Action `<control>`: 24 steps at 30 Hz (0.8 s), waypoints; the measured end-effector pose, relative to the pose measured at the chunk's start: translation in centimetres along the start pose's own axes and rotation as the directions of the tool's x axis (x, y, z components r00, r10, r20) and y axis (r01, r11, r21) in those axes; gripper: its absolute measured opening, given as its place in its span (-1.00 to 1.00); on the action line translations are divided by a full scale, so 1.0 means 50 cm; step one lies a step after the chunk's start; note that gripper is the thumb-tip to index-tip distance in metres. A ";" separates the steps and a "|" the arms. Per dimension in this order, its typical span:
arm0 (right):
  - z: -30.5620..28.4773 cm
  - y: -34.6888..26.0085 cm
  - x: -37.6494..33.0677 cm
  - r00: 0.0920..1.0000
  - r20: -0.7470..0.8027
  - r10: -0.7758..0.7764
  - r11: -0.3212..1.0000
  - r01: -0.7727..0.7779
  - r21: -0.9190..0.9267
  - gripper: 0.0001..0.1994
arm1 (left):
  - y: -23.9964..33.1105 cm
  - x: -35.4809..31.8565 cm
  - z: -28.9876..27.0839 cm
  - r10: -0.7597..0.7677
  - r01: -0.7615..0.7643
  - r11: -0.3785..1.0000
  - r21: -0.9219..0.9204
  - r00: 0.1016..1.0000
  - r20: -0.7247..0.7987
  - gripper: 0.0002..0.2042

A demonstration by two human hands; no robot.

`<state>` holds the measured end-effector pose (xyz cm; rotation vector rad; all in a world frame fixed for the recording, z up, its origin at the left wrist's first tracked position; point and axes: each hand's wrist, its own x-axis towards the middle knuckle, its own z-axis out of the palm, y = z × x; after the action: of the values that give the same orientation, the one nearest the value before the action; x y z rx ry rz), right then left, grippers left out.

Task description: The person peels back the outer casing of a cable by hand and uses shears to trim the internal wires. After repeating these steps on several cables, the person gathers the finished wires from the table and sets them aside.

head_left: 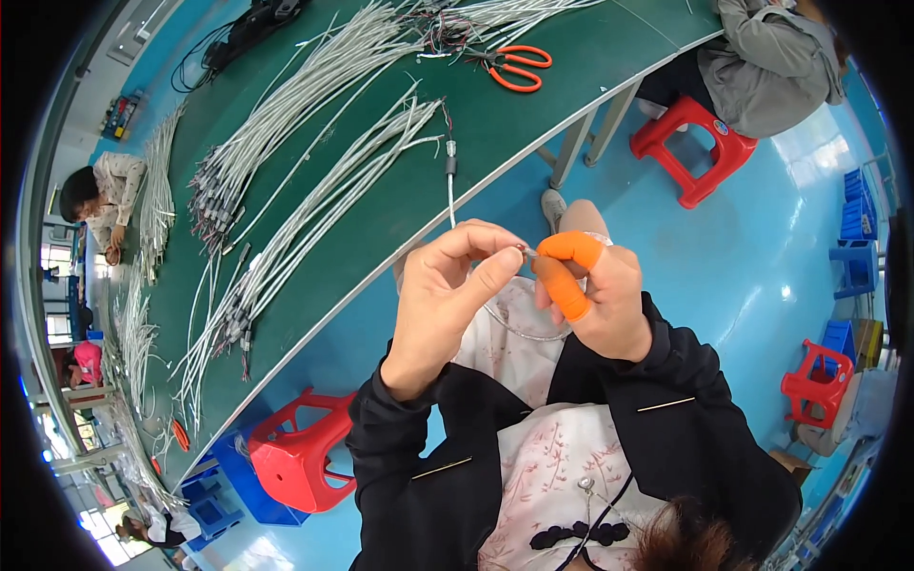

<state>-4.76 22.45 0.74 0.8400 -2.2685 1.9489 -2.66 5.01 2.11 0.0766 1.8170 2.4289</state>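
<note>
In front of my chest, my left hand [440,295] pinches the end of a thin grey-white cable between thumb and forefinger. Opposite it, my right hand [609,300], with orange finger covers on its thumb and forefinger, grips the same tip; the fingertips of both hands nearly meet there. What exactly sits in the pinch is small and partly hidden. Below the hands hangs a loop of the cable [519,333]. Beyond my left hand a white cable [450,195] runs up onto the table, bearing a dark cylindrical piece [450,164] and thin loose wires at its far end.
Bundles of white cables [309,86] and a nearer bundle [324,219] lie on the green table [381,195]. Orange-handled scissors [519,68] rest near its far edge. Red stools [300,452] stand left and far right [690,143]. A person [776,67] sits at the upper right.
</note>
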 end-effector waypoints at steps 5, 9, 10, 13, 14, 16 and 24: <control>-0.001 0.018 -0.005 0.988 -0.022 -0.155 0.971 0.148 -0.190 -0.93 | -0.014 0.000 0.003 0.205 -0.182 0.939 0.293 0.977 -0.051 -0.84; 0.004 0.012 -0.008 0.999 -0.043 -0.006 0.998 0.003 -0.068 -0.90 | -0.028 0.005 0.032 0.543 -0.387 0.618 0.685 0.839 -0.016 -0.81; 0.004 0.007 -0.006 0.999 -0.044 -0.006 0.998 0.003 -0.067 -0.90 | -0.035 0.006 0.041 0.672 -0.431 0.434 0.791 0.740 0.034 -0.80; 0.000 -0.017 0.001 0.898 0.164 0.409 0.775 -0.437 0.458 -0.86 | -0.052 0.006 0.048 0.800 -0.425 0.167 0.890 0.586 0.129 -0.78; 0.001 -0.016 0.001 0.898 0.163 0.409 0.774 -0.436 0.459 -0.86 | -0.058 0.006 0.047 0.825 -0.408 0.104 0.907 0.544 0.150 -0.77; -0.003 -0.011 0.002 0.892 0.198 0.406 0.729 -0.447 0.518 -0.84 | -0.062 0.007 0.047 0.848 -0.389 0.041 0.920 0.501 0.173 -0.76; -0.002 -0.006 -0.004 0.959 0.104 0.265 0.882 -0.284 0.376 -0.85 | -0.034 -0.008 0.016 0.407 -0.329 0.854 0.403 0.905 -0.124 -0.81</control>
<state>-4.52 22.58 0.95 0.6159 -2.1577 2.5931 -2.10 6.22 0.71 0.2364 2.5595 2.3459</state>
